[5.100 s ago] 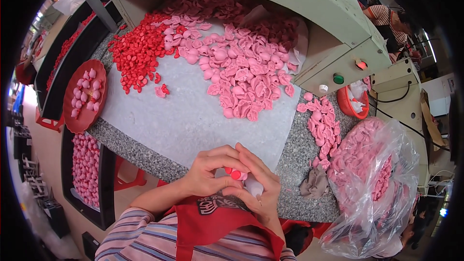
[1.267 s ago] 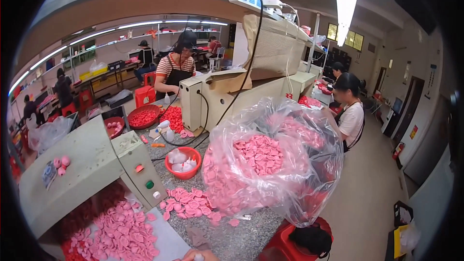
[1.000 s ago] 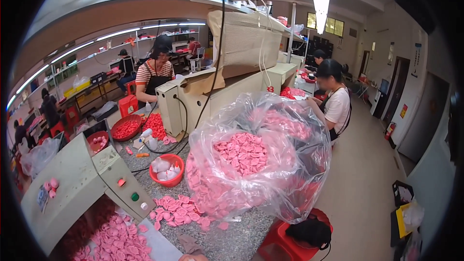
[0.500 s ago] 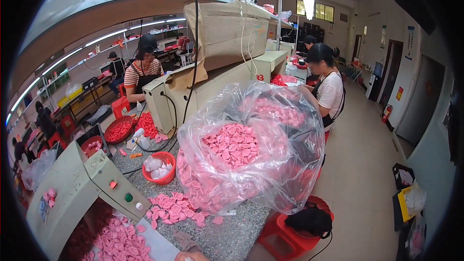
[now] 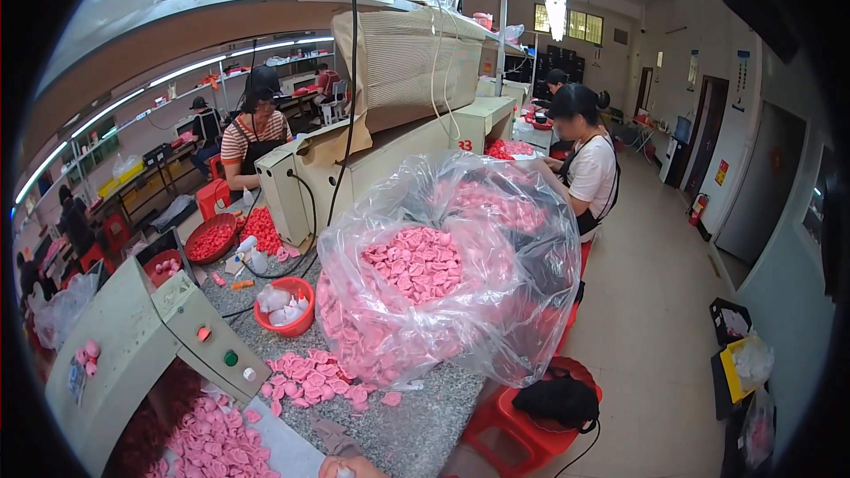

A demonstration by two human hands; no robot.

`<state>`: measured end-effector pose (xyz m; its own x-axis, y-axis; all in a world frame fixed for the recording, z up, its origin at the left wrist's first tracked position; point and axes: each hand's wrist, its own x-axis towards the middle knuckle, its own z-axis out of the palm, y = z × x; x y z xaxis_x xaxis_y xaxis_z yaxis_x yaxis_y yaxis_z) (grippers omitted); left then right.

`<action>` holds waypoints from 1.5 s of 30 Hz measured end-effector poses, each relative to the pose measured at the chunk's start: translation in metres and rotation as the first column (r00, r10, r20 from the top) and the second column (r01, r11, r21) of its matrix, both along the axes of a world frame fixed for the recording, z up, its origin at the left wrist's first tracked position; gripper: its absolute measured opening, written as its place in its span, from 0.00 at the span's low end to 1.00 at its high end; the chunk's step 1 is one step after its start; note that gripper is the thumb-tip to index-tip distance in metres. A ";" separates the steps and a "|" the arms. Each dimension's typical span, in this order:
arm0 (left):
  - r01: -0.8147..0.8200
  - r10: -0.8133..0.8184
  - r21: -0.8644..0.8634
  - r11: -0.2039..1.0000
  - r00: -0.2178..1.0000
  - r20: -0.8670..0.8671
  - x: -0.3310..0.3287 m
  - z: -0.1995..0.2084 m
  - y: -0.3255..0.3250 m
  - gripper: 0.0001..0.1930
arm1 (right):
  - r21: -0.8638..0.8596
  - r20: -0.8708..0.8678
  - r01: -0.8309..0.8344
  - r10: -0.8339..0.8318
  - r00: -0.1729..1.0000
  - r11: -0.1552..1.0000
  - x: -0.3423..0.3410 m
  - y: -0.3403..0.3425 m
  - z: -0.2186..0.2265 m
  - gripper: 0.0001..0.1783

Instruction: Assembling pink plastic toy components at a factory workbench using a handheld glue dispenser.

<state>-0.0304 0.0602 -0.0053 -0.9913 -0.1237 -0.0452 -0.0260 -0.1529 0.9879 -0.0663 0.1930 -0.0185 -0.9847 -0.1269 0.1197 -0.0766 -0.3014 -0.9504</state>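
At the lower edge, cut off by the frame, a small part of a hand [image 5: 361, 466] shows; I take it for my left hand. Its fingers look closed, with a pale bit between them that I cannot make out. Close above it a crumpled grey-brown cloth [image 5: 335, 435] lies on the speckled tabletop. To the left, many pink cup-shaped pieces [image 5: 217, 443] lie on a white sheet [image 5: 297, 458] under the beige machine housing [image 5: 124, 336]. More loose pink pieces [image 5: 310, 378] are heaped beyond the cloth. My right hand is out of view.
A big clear plastic bag [image 5: 531, 301] full of pink pieces stands on the speckled table [image 5: 425, 425]. Left of it is a red bowl [image 5: 288, 327] with white items. A red stool [image 5: 522, 429] bears a black bag [image 5: 558, 400]. Co-workers sit farther back.
My view has turned slightly, so the scene sits a little farther left. The hand shows a little more at the lower edge. The bag and pink heaps look the same.
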 end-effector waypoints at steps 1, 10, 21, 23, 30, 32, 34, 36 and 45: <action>0.002 -0.002 0.003 1.000 1.000 -0.003 0.001 0.002 0.000 0.15 | 0.021 -0.014 0.004 -0.004 1.000 1.000 0.001 0.000 0.003 0.10; -0.088 0.089 -0.015 0.996 0.995 0.050 0.009 0.004 -0.008 0.14 | 0.127 0.123 -0.058 0.042 0.991 0.990 0.011 -0.008 0.034 0.15; -0.292 0.299 0.102 0.951 0.953 -0.058 0.028 0.025 -0.013 0.10 | 0.274 -0.056 -0.121 0.141 0.988 0.954 0.012 -0.038 0.013 0.15; -0.140 0.142 0.083 0.987 0.990 -0.012 0.031 0.024 -0.015 0.11 | 0.230 0.198 -0.234 0.190 0.962 0.945 0.016 -0.029 0.012 0.13; -0.122 0.093 0.273 0.954 0.989 0.118 0.049 -0.003 -0.029 0.14 | 0.072 0.370 -0.235 0.193 0.909 0.969 0.036 -0.035 -0.001 0.09; -0.078 0.051 0.262 0.962 0.993 0.108 0.049 -0.022 -0.038 0.15 | 0.080 0.332 -0.229 0.191 0.924 0.970 0.039 -0.041 -0.012 0.09; -0.047 -0.001 0.344 0.938 0.990 0.139 0.047 -0.032 -0.042 0.16 | 0.059 0.303 -0.235 0.207 0.930 0.970 0.035 -0.044 -0.018 0.09; -0.082 0.028 0.342 0.936 0.987 0.161 0.050 -0.024 -0.038 0.15 | 0.052 0.353 -0.226 0.194 0.916 0.973 0.037 -0.041 -0.025 0.08; -0.115 0.067 0.262 0.958 0.980 0.187 0.037 -0.026 -0.046 0.16 | 0.209 0.343 -0.279 0.197 0.918 0.937 0.016 -0.048 -0.012 0.08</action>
